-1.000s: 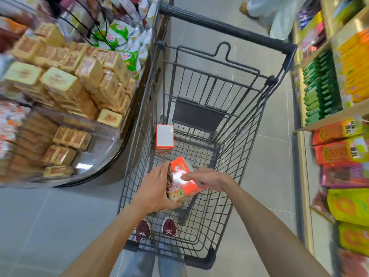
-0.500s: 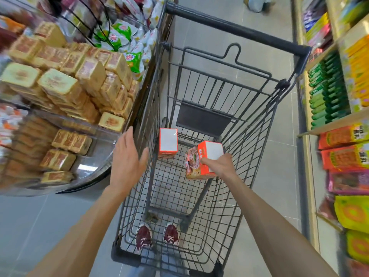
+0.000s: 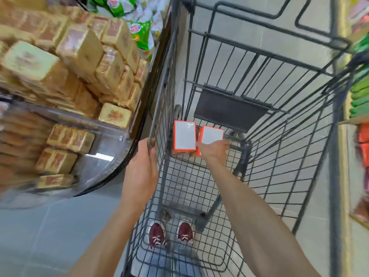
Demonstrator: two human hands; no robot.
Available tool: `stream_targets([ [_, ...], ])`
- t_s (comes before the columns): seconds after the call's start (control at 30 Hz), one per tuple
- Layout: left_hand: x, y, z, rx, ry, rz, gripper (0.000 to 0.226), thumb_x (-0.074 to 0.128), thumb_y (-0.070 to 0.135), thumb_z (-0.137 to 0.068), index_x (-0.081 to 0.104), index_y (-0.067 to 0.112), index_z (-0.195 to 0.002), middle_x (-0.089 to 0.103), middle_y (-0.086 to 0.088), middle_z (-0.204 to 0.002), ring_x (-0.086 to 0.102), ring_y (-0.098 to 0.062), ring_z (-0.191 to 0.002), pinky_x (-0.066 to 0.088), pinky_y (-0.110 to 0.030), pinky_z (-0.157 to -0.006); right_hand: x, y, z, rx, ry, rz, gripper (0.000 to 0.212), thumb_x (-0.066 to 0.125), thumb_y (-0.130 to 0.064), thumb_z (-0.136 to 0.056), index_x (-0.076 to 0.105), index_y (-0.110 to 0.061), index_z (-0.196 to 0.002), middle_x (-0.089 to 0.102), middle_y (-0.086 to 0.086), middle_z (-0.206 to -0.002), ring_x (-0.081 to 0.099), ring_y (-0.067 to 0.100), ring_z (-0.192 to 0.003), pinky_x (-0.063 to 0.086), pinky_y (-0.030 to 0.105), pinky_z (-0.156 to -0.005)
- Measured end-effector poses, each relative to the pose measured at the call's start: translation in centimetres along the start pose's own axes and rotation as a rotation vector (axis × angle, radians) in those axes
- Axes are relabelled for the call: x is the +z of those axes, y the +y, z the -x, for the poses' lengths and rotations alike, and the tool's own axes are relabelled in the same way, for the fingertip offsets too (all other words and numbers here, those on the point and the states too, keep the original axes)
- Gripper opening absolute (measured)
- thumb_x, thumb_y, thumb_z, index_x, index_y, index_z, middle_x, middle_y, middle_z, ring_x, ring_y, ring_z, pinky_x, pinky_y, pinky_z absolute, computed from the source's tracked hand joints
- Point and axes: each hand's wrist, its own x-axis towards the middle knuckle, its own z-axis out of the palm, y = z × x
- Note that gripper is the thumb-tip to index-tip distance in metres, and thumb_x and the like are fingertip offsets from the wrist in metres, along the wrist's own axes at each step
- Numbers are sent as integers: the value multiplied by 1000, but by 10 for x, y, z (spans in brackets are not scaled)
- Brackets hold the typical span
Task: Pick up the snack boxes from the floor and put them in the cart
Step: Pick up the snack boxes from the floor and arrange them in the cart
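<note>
The dark grey wire shopping cart (image 3: pixel 259 172) is steadied by the left hand (image 3: pixel 142 168), fingers curled round its side rim. Low in the basket the right hand (image 3: pixel 214 150) pinches an orange-and-white cardboard snack box (image 3: pixel 211 134), just beside its upright twin (image 3: pixel 184 136); releasing it tilted could topple both.

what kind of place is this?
Most likely a supermarket aisle: a wire shopping cart, a display bin piled with wrapped snack packs, and stocked shelves on the right.
</note>
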Motion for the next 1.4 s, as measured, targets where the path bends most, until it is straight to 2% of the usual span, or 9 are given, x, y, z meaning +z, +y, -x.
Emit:
stream_targets([
  [0.27,-2,2,0,-18,-4,16,31,29,38,-98,43,24,-121,66,3,-104,66,-20,-89,55,-47,-76,21,-19,-10,-94,-20,-21,99,78,-52,-79,27,4,-143,39,21,-145,50,39,-128,47,43,-95],
  [0.57,-1,3,1,-7,10,10,22,35,23,-104,46,18,-122,66,3,-112,66,-20,-97,54,-44,-79,23,0,-11,-144,-121,-62,89,69,-44,-90,18,0,-149,29,17,-150,42,38,-134,44,45,-103],
  [0.67,-2,3,2,9,14,13,20,36,22,-104,45,19,-121,66,4,-111,65,-19,-93,53,-43,-77,13,5,-9,-133,-167,-69,90,63,-45,-93,15,1,-152,28,18,-153,42,37,-136,42,44,-106],
  [0.87,-7,9,5,7,-4,15,18,36,23,-105,42,23,-121,65,3,-98,61,-15,-77,49,-39,-67,-33,15,7,-192,-218,-68,70,61,-41,-94,35,1,-143,50,15,-141,56,32,-123,48,37,-95],
  [1.03,-27,24,6,-26,-171,-60,21,42,17,-104,40,14,-125,57,7,-88,55,-12,-71,40,-32,-64,-95,17,48,-296,-201,82,60,62,-41,-89,48,-1,-131,60,14,-124,60,32,-113,50,36,-87],
  [1.13,-44,43,6,-52,-261,-135,27,48,14,-101,43,4,-126,55,-3,-99,51,-20,-82,39,-33,-74,-131,22,78,-351,-122,132,55,63,-46,-78,57,-8,-118,63,9,-117,63,29,-108,54,43,-91],
  [1.23,-61,60,5,-41,-304,-193,32,51,12,-96,46,-2,-124,59,-18,-112,59,-34,-98,45,-40,-81,-169,29,123,-407,-34,203,43,62,-43,-85,57,-11,-113,59,8,-119,60,28,-110,52,46,-96],
  [1.33,-77,84,10,51,-356,-340,46,54,15,-91,42,-2,-132,51,-26,-125,53,-47,-114,46,-50,-94,-204,41,173,-435,65,294,50,61,-39,-89,53,-8,-127,57,11,-125,57,30,-116,51,47,-97],
  [1.4,-85,108,17,170,-395,-448,49,55,19,-91,41,2,-135,47,-24,-129,51,-46,-116,46,-52,-95,-227,54,205,-442,119,304,46,61,-36,-90,52,-9,-127,56,12,-125,55,31,-115,50,46,-96],
])
